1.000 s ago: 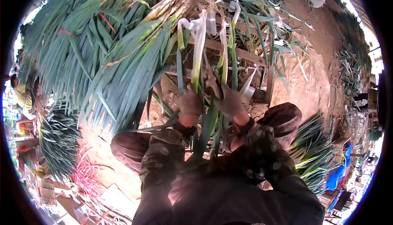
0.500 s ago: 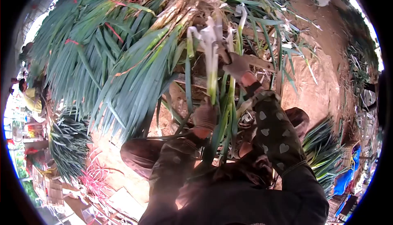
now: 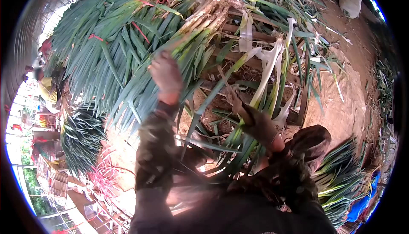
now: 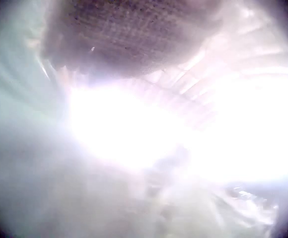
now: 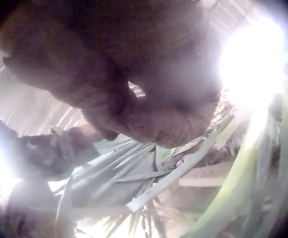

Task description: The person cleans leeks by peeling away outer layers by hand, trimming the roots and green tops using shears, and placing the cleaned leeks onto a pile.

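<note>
My gloved left hand (image 3: 167, 75), blurred, is raised over the leaves of a big pile of green onions (image 3: 102, 63). Its finger shape is smeared. In the right hand (image 3: 262, 128), also gloved, I grip a slim brown tool (image 3: 235, 100) that points up and away. Just beyond that hand, peeled green onions with white stems (image 3: 267, 70) lean on a wooden frame, their green leaves running down toward my lap. The right wrist view shows the curled right glove (image 5: 159, 119) above leaves and a pale stem (image 5: 228, 193). Glare washes out most of the left wrist view, below the dark glove (image 4: 134, 39).
Wooden slats (image 3: 251, 59) and leaf scraps lie in front of me. A bundle of green onions (image 3: 83, 138) stands at left beside pink string (image 3: 104, 174); another bundle (image 3: 341, 178) lies at right. A brown sheet (image 3: 341, 93) covers ground at right.
My left hand has left the stem it was holding and swung up and left to the pile. The right hand has drawn back toward me with the tool. The peeled stem now leans right.
</note>
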### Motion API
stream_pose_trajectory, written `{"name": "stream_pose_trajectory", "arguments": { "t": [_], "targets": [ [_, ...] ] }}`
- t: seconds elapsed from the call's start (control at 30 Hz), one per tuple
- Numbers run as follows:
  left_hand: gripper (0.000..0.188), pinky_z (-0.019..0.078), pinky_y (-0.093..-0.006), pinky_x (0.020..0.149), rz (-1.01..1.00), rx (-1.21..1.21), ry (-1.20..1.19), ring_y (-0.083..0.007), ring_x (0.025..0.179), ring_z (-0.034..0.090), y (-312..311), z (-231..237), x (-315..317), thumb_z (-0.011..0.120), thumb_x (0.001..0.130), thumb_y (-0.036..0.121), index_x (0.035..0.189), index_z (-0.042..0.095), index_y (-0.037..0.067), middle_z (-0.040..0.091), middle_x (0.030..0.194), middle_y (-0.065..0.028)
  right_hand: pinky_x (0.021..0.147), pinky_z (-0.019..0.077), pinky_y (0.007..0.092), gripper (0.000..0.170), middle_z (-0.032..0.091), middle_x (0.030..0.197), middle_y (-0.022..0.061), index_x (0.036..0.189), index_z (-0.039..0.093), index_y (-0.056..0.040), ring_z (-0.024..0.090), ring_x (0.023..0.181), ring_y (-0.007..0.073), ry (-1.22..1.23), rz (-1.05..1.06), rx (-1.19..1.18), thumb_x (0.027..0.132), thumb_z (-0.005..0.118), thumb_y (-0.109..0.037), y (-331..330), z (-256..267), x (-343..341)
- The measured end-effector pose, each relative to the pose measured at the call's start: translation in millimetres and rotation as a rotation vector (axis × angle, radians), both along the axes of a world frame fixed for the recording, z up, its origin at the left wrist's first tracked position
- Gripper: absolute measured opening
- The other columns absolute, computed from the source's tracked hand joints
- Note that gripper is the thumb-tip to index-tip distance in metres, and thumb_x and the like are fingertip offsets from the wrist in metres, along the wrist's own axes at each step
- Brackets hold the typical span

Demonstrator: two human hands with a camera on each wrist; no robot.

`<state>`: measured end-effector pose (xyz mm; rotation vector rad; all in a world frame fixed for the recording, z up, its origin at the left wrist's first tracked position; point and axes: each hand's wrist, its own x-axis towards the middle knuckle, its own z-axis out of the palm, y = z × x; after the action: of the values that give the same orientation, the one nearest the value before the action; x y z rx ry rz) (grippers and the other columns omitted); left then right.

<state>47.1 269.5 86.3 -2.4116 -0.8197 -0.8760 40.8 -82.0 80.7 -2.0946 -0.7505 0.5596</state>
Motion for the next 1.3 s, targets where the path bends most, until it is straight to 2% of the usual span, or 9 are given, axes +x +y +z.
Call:
{"name": "stream_pose_trajectory", "arguments": {
  "t": [0.2, 0.4, 0.53, 0.63, 0.73, 0.93, 1.07, 1.2, 1.3],
  "targets": [
    [0.049, 0.0526, -0.049, 0.089, -0.255, -0.681, 0.328, -0.0402, 0.104, 0.066, 109, 17, 12, 0.068, 0.087, 0.033, 0.123, 0.058, 0.002, 0.064, 0.114, -0.0224, 0.073, 0.0537, 0.0426, 0.058, 0.067, 0.088, 0.0244, 0.128, 0.057, 0.0004, 0.069, 0.08, 0.0374, 0.143, -0.095, 0.063, 0.075, 0.075, -0.018, -11, -23, -38],
    [0.04, 0.0582, -0.0443, 0.076, -0.069, -0.173, 0.495, -0.036, 0.088, 0.071, 29, -21, 21, 0.063, 0.087, 0.017, 0.121, 0.055, -0.003, 0.067, 0.104, -0.0217, 0.074, 0.0536, 0.0417, 0.058, 0.068, 0.089, 0.024, 0.128, 0.056, 0.0023, 0.069, 0.081, 0.0373, 0.114, -0.001, 0.106, 0.076, 0.074, -0.017, -14, -17, -56],
    [0.036, 0.0586, -0.04, 0.071, -0.269, -0.288, 0.435, -0.0342, 0.088, 0.072, 33, -13, 29, 0.061, 0.084, 0.007, 0.119, 0.056, -0.001, 0.069, 0.102, -0.0192, 0.076, 0.0541, 0.0366, 0.063, 0.07, 0.095, 0.0208, 0.132, 0.053, 0.0053, 0.069, 0.085, 0.0223, 0.163, -0.138, 0.092, 0.075, 0.073, -0.015, -24, -19, -46],
    [0.035, 0.0579, -0.0412, 0.072, -0.413, -0.385, 0.422, -0.0371, 0.088, 0.071, 1, 21, 18, 0.063, 0.083, 0.006, 0.117, 0.058, 0.0, 0.07, 0.099, -0.0219, 0.077, 0.0541, 0.0392, 0.063, 0.068, 0.096, 0.0251, 0.132, 0.053, 0.0029, 0.071, 0.086, 0.0311, 0.147, -0.174, 0.141, 0.075, 0.073, -0.013, -35, -3, -40],
    [0.036, 0.0568, -0.0445, 0.076, -0.42, -1.097, 0.37, -0.0399, 0.087, 0.069, -70, 62, -21, 0.066, 0.08, 0.008, 0.115, 0.059, 0.0, 0.07, 0.096, -0.0247, 0.077, 0.0541, 0.0378, 0.063, 0.068, 0.097, 0.0244, 0.133, 0.054, 0.0027, 0.071, 0.086, 0.0294, 0.105, -0.194, 0.192, 0.075, 0.073, -0.012, -41, 3, -47],
    [0.067, 0.0573, -0.0391, 0.082, -0.497, -1.39, 0.163, -0.0337, 0.089, 0.07, -196, -45, -144, 0.07, 0.075, 0.005, 0.138, 0.048, 0.002, 0.069, 0.105, -0.0174, 0.082, 0.0551, 0.039, 0.063, 0.069, 0.102, 0.0248, 0.134, 0.053, 0.002, 0.071, 0.093, 0.0366, 0.055, -0.265, 0.173, 0.076, 0.073, -0.014, -61, 8, -75],
    [0.069, 0.0566, -0.0355, 0.082, -0.779, -1.429, -0.064, -0.0235, 0.091, 0.068, -212, -126, -185, 0.068, 0.08, 0.002, 0.143, 0.04, -0.004, 0.067, 0.108, -0.011, 0.078, 0.0544, 0.0423, 0.059, 0.068, 0.096, 0.0255, 0.13, 0.054, 0.0015, 0.068, 0.087, 0.0408, 0.115, -0.215, 0.013, 0.077, 0.073, -0.016, -78, 12, -90],
    [0.055, 0.0534, -0.0272, 0.08, -0.476, -2.296, -0.125, -0.0149, 0.092, 0.064, -190, -105, -188, 0.061, 0.089, 0.003, 0.141, 0.043, -0.005, 0.066, 0.104, -0.0084, 0.074, 0.0545, 0.0443, 0.058, 0.067, 0.094, 0.0263, 0.127, 0.055, 0.0034, 0.067, 0.088, 0.0438, 0.051, -0.183, -0.077, 0.076, 0.075, -0.015, -88, 14, -119],
    [0.045, 0.0519, -0.025, 0.077, -0.441, -2.259, -0.119, -0.0109, 0.089, 0.062, -189, -81, -178, 0.058, 0.094, 0.005, 0.137, 0.049, -0.005, 0.066, 0.103, -0.0056, 0.074, 0.0542, 0.047, 0.058, 0.066, 0.095, 0.0256, 0.127, 0.055, 0.0019, 0.066, 0.088, 0.0444, -0.044, -0.143, -0.13, 0.076, 0.076, -0.016, -91, 5, -139]
  ]
}}
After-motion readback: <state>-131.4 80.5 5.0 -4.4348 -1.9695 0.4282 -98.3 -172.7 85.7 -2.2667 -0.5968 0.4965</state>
